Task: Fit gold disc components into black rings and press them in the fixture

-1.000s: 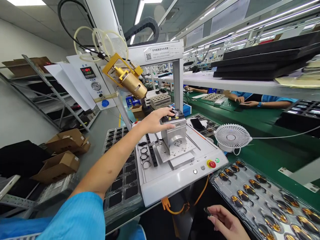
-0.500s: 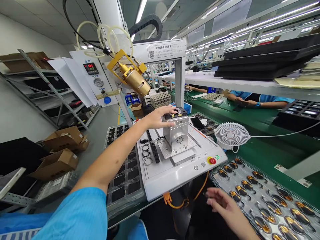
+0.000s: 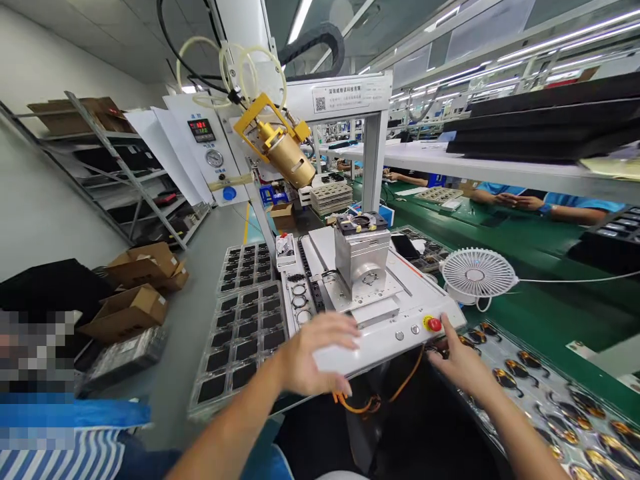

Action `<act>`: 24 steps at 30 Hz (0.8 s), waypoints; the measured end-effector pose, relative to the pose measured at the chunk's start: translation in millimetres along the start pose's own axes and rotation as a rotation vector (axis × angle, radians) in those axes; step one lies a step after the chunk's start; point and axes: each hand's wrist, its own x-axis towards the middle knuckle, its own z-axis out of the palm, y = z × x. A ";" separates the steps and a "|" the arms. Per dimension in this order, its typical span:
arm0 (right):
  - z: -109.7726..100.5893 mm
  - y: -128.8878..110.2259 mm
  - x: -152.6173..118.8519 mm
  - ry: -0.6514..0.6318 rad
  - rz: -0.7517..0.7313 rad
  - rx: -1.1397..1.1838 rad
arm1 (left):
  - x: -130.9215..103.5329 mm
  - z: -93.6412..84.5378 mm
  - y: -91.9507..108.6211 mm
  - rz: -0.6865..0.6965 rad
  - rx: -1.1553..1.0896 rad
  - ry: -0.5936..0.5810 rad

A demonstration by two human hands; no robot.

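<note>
The white machine is seen on a green bench; the lens tray, in which amber lenses are laid in rows, is placed at its right front, and the pad tray, filled with dark squares, along its left. A fan is set just beside the right edge. The metal fixture is mounted on the machine's base, and the gold head is held above and to its left, apart from it. The left hand is spread over the base's front edge, with nothing grasped. The right hand is raised at the right corner, index finger extended; whether anything is gripped in its hidden fingers cannot be told. The black plate, taken as the piece in work, is seated on top of the fixture. Thin rings are laid to the left. The red button is left uncovered, just beside the index fingertip.

Loading is judged done; the pass by the head appears not yet begun and is left, as is removal of the piece.

Half a second earlier, the left hand was rested on the fixture's top and the right was held low by the lens tray; the fixture has since been freed and the panel reached.
</note>
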 end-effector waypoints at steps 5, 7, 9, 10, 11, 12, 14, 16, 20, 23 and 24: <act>-5.6 -7.2 -3.5 0.035 0.020 0.005 | -90.7 88.3 -10.9 -0.542 -0.251 0.065; -17.1 -12.8 -8.6 0.009 0.041 0.004 | -105.3 111.2 -14.1 -0.710 -0.287 0.010; -24.9 -20.5 -24.5 -0.029 0.044 0.069 | -110.3 127.5 -15.3 -0.823 -0.398 0.000; -25.1 -26.0 -37.2 -0.058 0.024 0.156 | -110.3 134.1 -15.7 -0.862 -0.488 0.029; -22.0 -33.1 -52.7 -0.095 -0.015 0.271 | -109.5 140.2 -16.0 -0.889 -0.594 0.070; -15.6 -41.7 -70.0 -0.131 -0.068 0.398 | -108.2 145.9 -16.4 -0.902 -0.707 0.110; 5.1 -61.3 -105.6 -0.177 -0.177 0.607 | -106.0 156.1 -17.0 -0.891 -0.910 0.169; 29.6 -79.4 -135.8 -0.144 -0.213 0.700 | -105.3 164.2 -17.9 -0.860 -1.054 0.201; 56.3 -94.5 -161.4 -0.049 -0.215 0.756 | -106.8 172.1 -21.0 -0.870 -1.119 0.278; 44.9 -82.9 -142.6 -0.087 -0.350 0.633 | -106.3 170.6 -23.3 -0.918 -1.073 0.335; 36.5 -74.7 -129.0 -0.091 -0.337 0.520 | -105.7 169.1 -23.7 -0.939 -1.059 0.351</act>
